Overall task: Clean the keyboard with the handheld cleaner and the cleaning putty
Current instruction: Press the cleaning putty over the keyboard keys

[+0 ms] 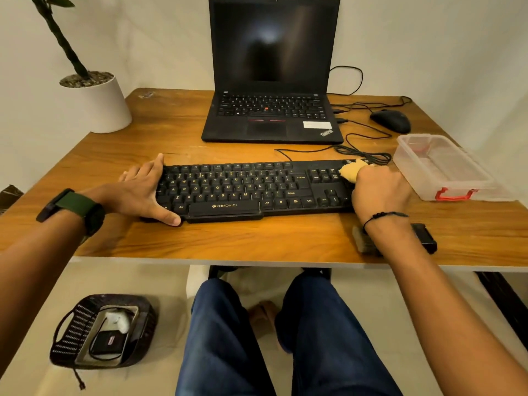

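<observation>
Here we see only part of the handheld cleaner: it lies on the table near the front edge, right of centre, and our right forearm crosses over it, so just a dark end and a greyish, blurred end show. The right end of the keyboard is hidden under our right hand, whose fingers are curled tight around a lump of yellow putty; the putty pokes out at the far side of the fist and presses on the keys there. Our left hand lies flat with fingers spread wide, thumb along the near edge, bracing the keyboard's left end.

To the right stands a clear plastic box with a red latch, apparently with nothing in it. On the floor, near left, a dark woven basket holds a tray with a black device, a cable and something white we cannot make out.

The keyboard is black with pale lettering, lying across the middle of the table, near the open laptop.
</observation>
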